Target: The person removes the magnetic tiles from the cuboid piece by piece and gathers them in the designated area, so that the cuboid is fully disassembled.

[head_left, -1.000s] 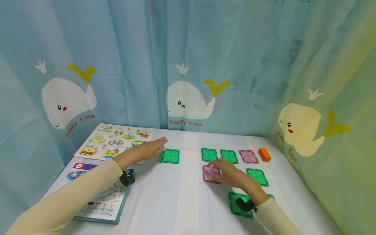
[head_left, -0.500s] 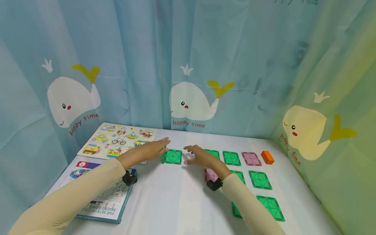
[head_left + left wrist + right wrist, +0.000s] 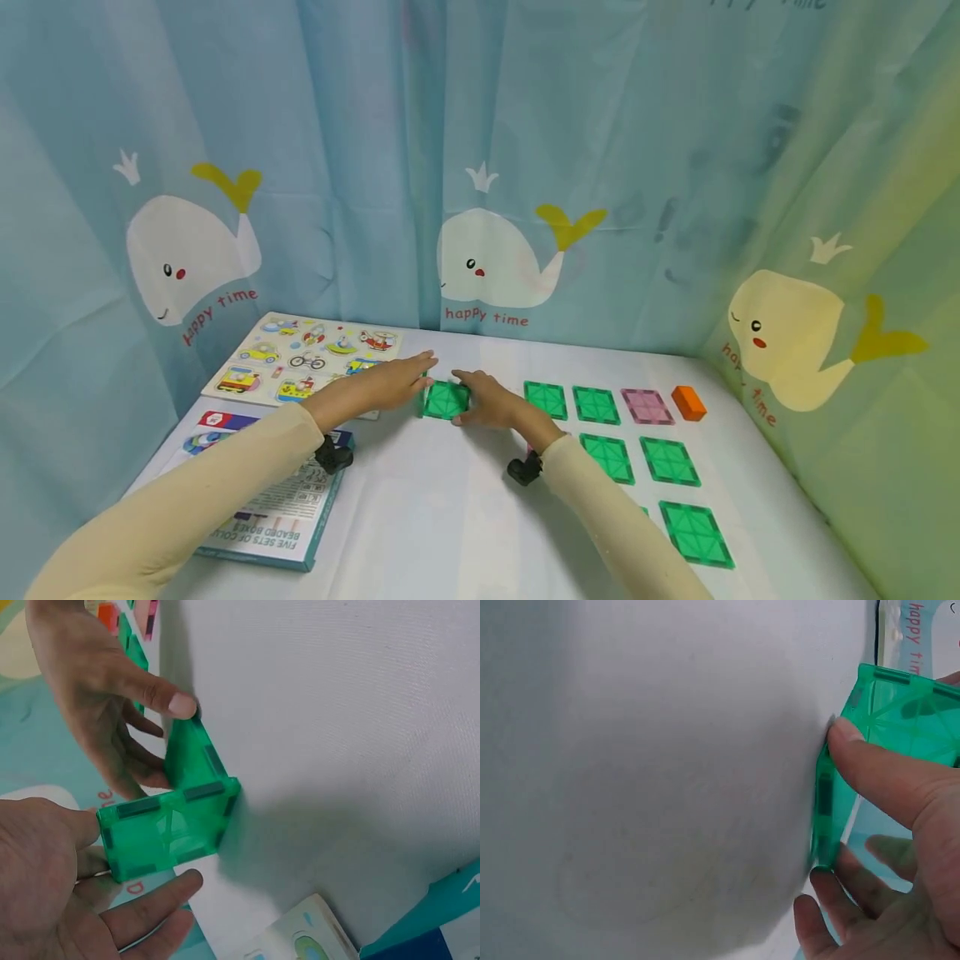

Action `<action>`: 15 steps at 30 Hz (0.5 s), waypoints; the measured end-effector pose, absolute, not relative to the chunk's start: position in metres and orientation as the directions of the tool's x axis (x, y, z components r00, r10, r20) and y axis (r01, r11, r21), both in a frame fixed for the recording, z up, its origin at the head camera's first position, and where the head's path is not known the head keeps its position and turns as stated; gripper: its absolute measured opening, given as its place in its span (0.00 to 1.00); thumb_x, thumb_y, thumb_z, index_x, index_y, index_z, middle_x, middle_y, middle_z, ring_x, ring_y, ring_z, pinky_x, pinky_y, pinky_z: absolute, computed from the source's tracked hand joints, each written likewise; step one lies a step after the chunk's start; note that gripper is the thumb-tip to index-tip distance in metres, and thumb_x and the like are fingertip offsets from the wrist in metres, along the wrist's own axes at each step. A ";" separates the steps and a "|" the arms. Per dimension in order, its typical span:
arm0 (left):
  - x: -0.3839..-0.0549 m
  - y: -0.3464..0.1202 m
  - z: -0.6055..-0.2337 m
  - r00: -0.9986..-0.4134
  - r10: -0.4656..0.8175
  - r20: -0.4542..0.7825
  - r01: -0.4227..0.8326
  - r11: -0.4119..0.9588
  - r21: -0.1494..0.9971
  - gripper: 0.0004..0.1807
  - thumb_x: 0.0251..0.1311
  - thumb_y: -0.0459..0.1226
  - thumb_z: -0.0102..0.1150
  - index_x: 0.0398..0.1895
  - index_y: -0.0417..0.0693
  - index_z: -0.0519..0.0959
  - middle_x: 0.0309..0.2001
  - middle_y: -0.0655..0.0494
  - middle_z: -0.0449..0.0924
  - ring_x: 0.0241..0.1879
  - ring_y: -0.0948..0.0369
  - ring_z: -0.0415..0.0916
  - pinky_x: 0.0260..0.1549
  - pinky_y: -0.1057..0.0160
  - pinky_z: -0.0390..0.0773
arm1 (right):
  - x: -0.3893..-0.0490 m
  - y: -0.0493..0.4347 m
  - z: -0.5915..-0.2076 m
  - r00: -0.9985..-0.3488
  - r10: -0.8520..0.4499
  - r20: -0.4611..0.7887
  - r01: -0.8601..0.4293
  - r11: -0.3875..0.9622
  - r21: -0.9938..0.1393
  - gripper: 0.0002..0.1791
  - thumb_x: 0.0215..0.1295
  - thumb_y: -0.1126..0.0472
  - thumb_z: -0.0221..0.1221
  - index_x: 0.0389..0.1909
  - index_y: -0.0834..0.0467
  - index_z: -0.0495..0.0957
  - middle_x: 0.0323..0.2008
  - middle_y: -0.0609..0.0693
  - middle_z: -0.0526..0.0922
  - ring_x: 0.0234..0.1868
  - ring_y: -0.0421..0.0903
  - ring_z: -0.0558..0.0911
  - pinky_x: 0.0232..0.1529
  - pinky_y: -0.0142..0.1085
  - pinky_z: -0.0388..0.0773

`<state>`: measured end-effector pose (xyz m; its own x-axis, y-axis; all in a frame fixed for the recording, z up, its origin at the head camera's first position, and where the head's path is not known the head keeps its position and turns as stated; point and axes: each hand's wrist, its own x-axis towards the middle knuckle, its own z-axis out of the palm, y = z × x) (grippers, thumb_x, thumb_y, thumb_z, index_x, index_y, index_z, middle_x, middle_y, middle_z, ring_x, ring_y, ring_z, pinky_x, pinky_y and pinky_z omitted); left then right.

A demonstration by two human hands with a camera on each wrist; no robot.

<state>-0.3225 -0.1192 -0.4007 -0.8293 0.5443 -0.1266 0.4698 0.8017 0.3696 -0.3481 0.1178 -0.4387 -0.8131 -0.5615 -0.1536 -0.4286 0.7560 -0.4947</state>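
Observation:
Two green magnetic tiles meet at an edge at mid-table. One green square tile (image 3: 446,402) lies near the table; the other, an upright green tile (image 3: 169,829), stands along its left side. My left hand (image 3: 384,383) holds the upright tile near its top edge, with thumb and fingers at its sides in the left wrist view. From the right, my right hand (image 3: 491,401) grips the first tile's opposite edge. Its thumb (image 3: 851,742) and fingertips lie at the two ends of that edge in the right wrist view.
Several green tiles (image 3: 607,457), a pink tile (image 3: 647,407) and an orange block (image 3: 688,403) lie at right. Another pink tile is mostly hidden behind my right wrist. At left are a vehicle puzzle board (image 3: 300,354) and a boxed set (image 3: 277,508). A whale-print curtain (image 3: 360,167) borders the table.
My right hand has left the near pink tile, moved left and taken hold of the green tile's right edge. My left hand has stayed at the upright tile. The view has shifted slightly.

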 end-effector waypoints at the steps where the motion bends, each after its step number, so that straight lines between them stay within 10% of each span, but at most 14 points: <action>1: -0.323 -0.119 -0.400 -0.830 0.542 -0.131 0.466 0.803 0.372 0.31 0.87 0.44 0.39 0.85 0.40 0.55 0.85 0.43 0.47 0.81 0.44 0.56 0.77 0.42 0.61 | -0.348 0.118 -0.439 -0.819 -0.556 -0.141 -0.432 0.760 -0.485 0.50 0.65 0.54 0.75 0.82 0.58 0.59 0.74 0.62 0.68 0.74 0.60 0.68 0.75 0.58 0.67; 15: -0.322 -0.119 -0.400 -0.829 0.542 -0.139 0.459 0.801 0.384 0.31 0.87 0.44 0.38 0.85 0.40 0.54 0.85 0.42 0.47 0.81 0.43 0.56 0.77 0.41 0.61 | -0.347 0.122 -0.444 -0.833 -0.545 0.093 -0.502 0.675 -0.541 0.28 0.71 0.60 0.69 0.70 0.55 0.74 0.56 0.59 0.80 0.55 0.54 0.81 0.59 0.51 0.80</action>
